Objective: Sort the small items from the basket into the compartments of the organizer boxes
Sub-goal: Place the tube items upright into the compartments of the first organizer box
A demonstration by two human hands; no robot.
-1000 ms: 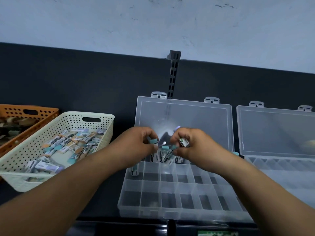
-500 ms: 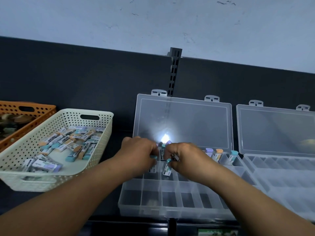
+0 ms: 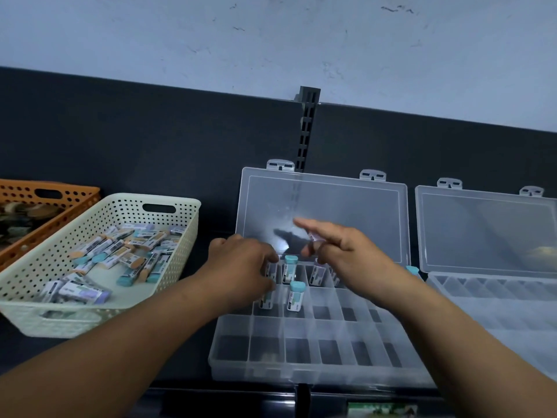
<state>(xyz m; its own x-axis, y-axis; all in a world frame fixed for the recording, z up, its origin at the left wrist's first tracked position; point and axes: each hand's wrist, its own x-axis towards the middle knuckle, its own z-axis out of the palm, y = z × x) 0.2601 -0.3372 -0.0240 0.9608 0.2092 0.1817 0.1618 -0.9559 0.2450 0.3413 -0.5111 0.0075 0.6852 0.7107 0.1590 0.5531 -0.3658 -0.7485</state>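
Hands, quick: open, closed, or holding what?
Left hand: pinches a standing tube in the organizer box.
Right hand: pinches a small tube, index finger straight.

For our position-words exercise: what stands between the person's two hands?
Head view: an upright teal-capped tube in the back row of the organizer box, between left hand and right hand.
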